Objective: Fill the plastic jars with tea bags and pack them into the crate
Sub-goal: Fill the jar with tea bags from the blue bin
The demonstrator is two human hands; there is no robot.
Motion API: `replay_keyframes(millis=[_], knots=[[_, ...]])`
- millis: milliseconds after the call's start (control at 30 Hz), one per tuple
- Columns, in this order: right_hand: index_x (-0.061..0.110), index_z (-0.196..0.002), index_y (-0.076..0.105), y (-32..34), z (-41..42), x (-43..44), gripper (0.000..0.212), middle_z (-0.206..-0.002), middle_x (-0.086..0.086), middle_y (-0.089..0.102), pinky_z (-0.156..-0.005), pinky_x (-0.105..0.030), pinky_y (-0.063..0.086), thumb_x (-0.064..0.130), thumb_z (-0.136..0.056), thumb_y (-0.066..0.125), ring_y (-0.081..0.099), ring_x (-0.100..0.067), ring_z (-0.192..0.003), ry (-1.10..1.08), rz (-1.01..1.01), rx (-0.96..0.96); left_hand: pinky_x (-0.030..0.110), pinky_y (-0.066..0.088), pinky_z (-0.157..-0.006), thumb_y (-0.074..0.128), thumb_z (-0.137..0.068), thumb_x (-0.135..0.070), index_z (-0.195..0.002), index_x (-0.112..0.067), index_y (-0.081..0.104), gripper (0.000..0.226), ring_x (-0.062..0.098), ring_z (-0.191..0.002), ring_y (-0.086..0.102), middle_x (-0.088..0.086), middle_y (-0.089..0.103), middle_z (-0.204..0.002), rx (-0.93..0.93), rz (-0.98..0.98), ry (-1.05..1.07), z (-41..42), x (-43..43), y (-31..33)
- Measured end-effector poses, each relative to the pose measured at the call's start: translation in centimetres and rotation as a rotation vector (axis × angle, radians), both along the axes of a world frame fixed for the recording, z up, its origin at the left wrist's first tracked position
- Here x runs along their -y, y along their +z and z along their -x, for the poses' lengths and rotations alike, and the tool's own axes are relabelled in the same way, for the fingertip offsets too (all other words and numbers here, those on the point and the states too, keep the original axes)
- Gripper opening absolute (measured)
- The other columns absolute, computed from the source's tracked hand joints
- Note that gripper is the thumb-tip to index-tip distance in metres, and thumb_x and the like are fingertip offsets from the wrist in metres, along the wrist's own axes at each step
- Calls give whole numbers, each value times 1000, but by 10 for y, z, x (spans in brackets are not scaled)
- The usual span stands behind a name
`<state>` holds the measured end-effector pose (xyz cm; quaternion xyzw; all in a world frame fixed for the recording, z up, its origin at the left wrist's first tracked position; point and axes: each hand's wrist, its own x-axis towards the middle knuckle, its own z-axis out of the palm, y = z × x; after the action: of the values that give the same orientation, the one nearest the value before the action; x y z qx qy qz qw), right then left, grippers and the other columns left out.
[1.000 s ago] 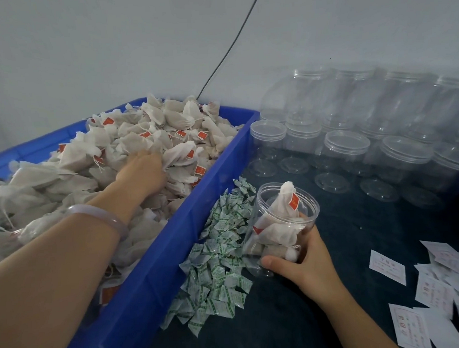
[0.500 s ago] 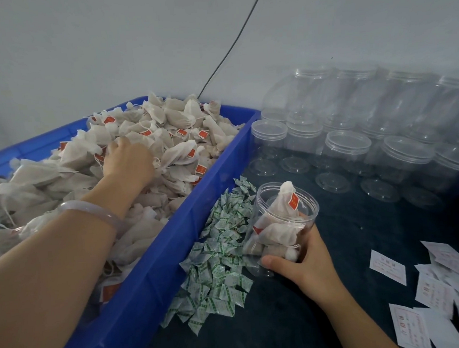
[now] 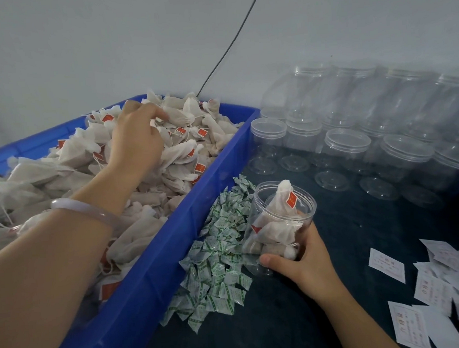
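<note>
A long blue plastic crate point(image 3: 174, 258) holds a heap of soft, gauzy white tea bags point(image 3: 61, 162) with small red tags. The left hand point(image 3: 135, 142) reaches into the far pile, fingers curled round bags. Just right of the crate, the right hand point(image 3: 309, 265) wraps a clear round jar point(image 3: 280, 224), partly filled with bags.

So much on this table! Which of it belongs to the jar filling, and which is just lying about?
In the job: tea bags in the blue bin; the jar held by the right hand; the left hand among the bags; empty jars waiting.
Lying about, untouched: green-and-white sachets, paper slips, black cable on the wall.
</note>
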<state>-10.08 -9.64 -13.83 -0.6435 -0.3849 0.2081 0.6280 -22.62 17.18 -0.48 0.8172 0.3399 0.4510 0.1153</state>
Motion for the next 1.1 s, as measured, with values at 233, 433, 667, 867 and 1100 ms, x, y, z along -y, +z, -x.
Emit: replay_keyframes(millis=[233,433,667,867,1100], knots=[[30,-114,49,-3,-1,0,72,-107,20,68,-72,-13,51,15,-54,85,67,-1,-96,-6,19,11,44,51,-90,32,-77,14,-89,-21,64,49,23,-106,53,1,44,-113,237,177,-52,-1,2,8],[29,-114,50,-2,-1,1,70,-106,20,69,-71,-11,51,14,-55,84,67,-1,-96,0,11,11,14,42,-63,39,-82,6,-83,-32,59,43,8,-65,49,-4,49,-109,240,121,-165,-4,2,12],[28,-115,50,1,2,0,77,-107,17,69,-72,-13,52,34,-47,85,67,-3,-96,0,-12,-17,38,48,-89,65,-86,-28,-111,-13,65,29,27,-105,57,13,54,-125,-601,181,47,-2,-14,-9],[29,-114,50,2,2,0,76,-107,18,69,-73,-13,51,35,-47,84,67,-3,-96,2,-2,-4,31,40,-68,68,-81,-49,-63,-14,47,45,20,-73,51,1,50,-68,-1037,267,90,-1,-1,-5],[29,-116,49,-1,1,1,73,-106,16,69,-74,-14,51,17,-53,85,67,-4,-98,1,21,6,32,46,-74,79,-72,-37,-72,-12,51,38,21,-79,54,2,51,-75,-1194,312,111,-2,14,13]])
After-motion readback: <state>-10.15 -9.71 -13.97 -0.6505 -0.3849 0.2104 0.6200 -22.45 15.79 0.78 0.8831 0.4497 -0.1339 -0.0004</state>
